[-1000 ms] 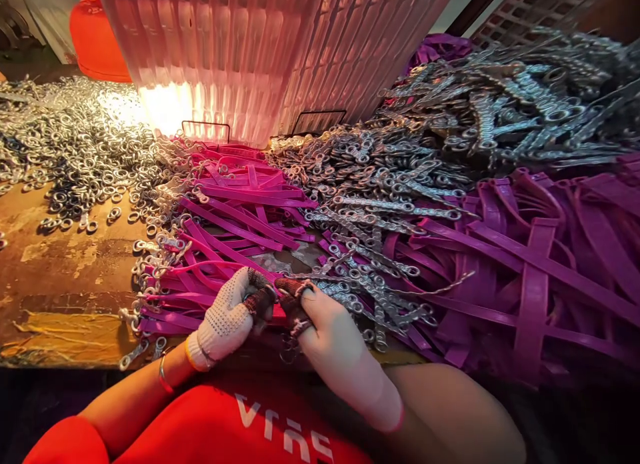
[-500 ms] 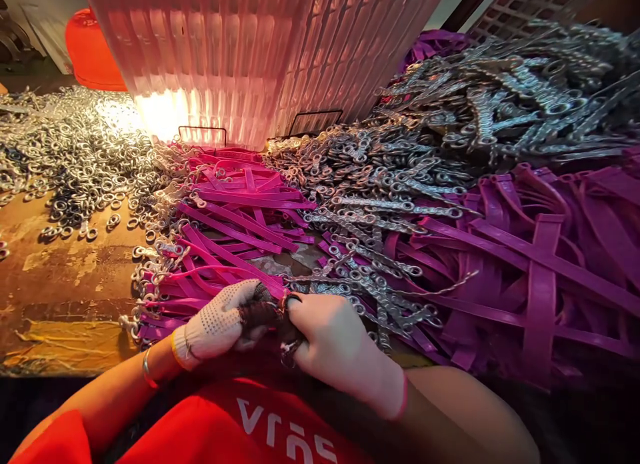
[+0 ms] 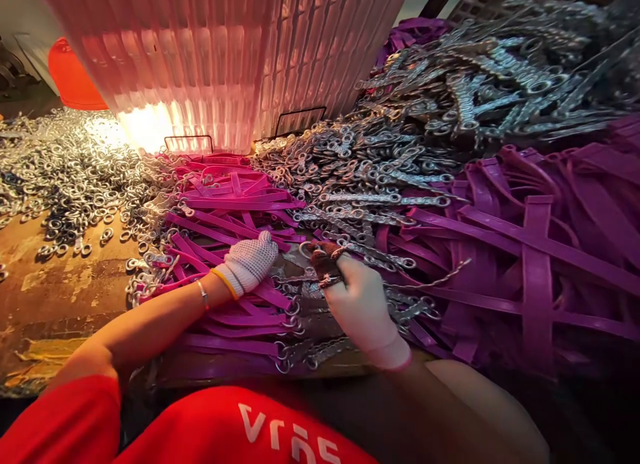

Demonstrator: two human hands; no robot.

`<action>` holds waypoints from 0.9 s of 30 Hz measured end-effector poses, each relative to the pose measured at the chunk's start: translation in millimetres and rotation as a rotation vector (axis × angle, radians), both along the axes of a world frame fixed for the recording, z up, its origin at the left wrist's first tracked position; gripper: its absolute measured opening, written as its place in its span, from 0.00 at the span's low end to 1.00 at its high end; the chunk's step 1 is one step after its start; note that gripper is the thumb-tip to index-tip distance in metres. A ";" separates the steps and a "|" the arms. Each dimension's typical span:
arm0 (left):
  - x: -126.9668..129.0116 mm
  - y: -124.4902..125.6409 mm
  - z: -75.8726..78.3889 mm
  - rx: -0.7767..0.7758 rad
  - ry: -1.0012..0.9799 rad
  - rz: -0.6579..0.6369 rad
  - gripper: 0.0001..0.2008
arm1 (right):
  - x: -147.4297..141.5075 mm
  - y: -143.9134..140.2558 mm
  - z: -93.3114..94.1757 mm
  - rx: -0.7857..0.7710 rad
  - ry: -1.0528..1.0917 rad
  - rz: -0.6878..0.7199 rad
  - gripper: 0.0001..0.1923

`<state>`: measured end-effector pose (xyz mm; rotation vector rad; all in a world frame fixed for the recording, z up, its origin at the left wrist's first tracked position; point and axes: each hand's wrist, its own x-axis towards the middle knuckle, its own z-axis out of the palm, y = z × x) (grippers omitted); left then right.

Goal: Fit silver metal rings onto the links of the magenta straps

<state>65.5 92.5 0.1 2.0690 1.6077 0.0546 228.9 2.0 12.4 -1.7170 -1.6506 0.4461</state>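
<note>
While L hand (image 3: 251, 261) curls over straps (image 3: 235, 203), R hand (image 3: 353, 294) angles inward, fwd.

Worn table (image 3: 57, 284) bore small metal rings (image 3: 90, 184) at left, purple straps (image 3: 536, 277) centre and right, metal chains (image 3: 463, 104) upper right.

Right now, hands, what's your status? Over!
Left hand curled over pink straps, grip hidden. Right hand closed on metal links. Metal strips crowding close beside right hand.
</note>
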 end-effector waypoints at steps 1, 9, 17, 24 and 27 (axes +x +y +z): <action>3.3 0.1 -0.1 0.004 0.013 0.001 0.14 | 0.1 0.0 -1.2 -0.013 -0.013 0.010 0.13; -56.9 -28.9 21.0 -0.258 -0.632 0.060 0.13 | -20.6 -2.2 -2.4 -0.004 -0.017 0.344 0.24; -63.4 -78.2 27.9 -0.453 -0.843 0.234 0.20 | -49.0 -14.4 23.4 -0.127 -0.486 0.393 0.12; -70.4 -81.8 24.3 0.138 -0.389 -0.174 0.08 | -55.6 -25.2 15.8 0.007 -0.689 0.318 0.08; -73.5 -78.8 20.2 -0.019 -0.368 -0.300 0.09 | -58.1 -27.3 9.6 0.009 -0.720 0.340 0.08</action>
